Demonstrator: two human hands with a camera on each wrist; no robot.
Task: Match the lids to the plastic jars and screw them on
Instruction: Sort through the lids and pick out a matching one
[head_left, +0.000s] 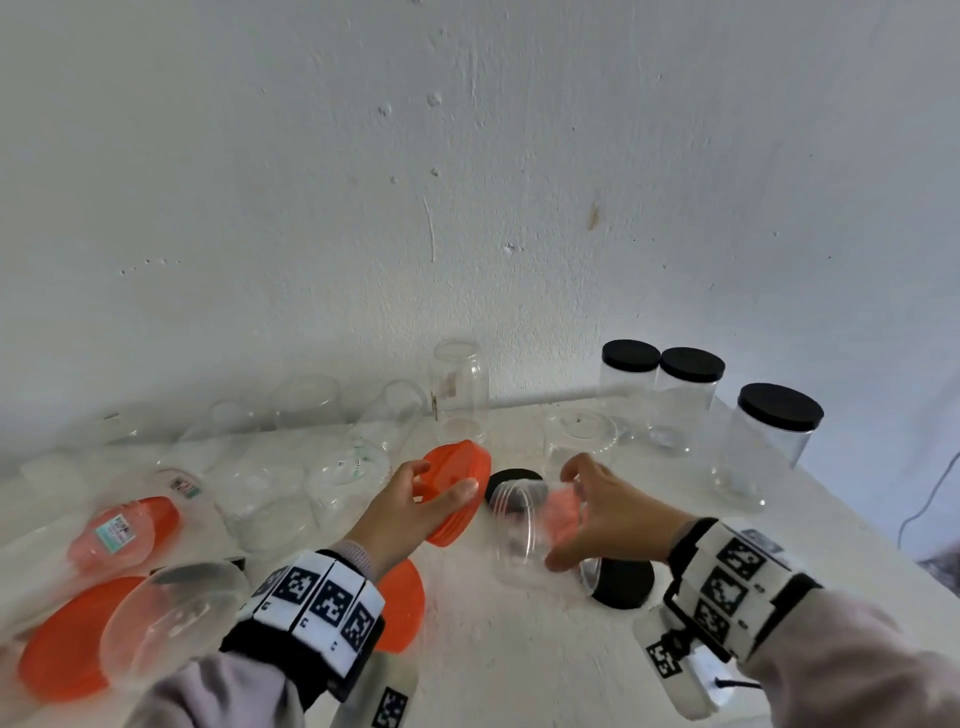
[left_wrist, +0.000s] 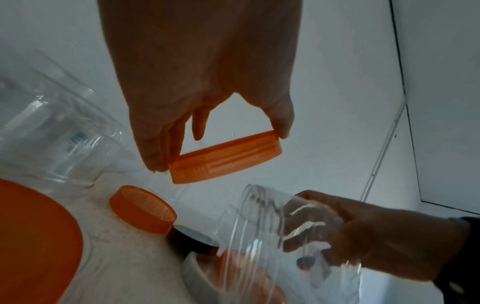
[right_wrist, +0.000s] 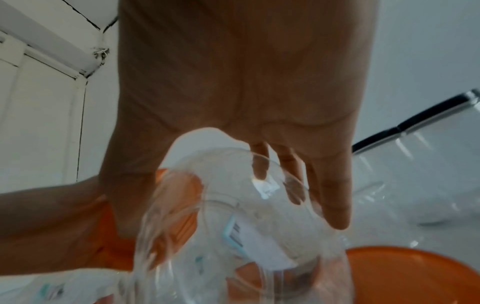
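White plaster wall behind, white table (head_left: 519, 649) in front; I log the items from the head view.

Item 1, orange lid (head_left: 457, 499): round, shallow, ribbed on the skirt, slightly translucent. My left hand (head_left: 415, 512) holds it clear of the table, thumb on one side of the rim and fingers curled on the opposite side, with the lid tilted on edge. I judge it light and stiff; the ribbed skirt is the place to grip for turning.

Item 2, clear jar (head_left: 524, 530): transparent plastic, wide threaded mouth, tipped toward the lid. My right hand (head_left: 602, 512) wraps its body, fingers and thumb spread and curved around the wall. A white label shows through the wall in the right wrist view. I judge it light, thin-walled and smooth, so liable to flex or slip under a hard squeeze; best held around the body near the shoulder. Lid and jar mouth are near each other, not yet touching.

Item 3, three jars with black lids (head_left: 675, 364): upright at the far right, already capped.

Item 4, loose stock: open clear jars (head_left: 343, 483) along the wall and left side, more orange lids (head_left: 67, 644) lying near left, and a black lid (head_left: 623, 582) flat under the right hand.
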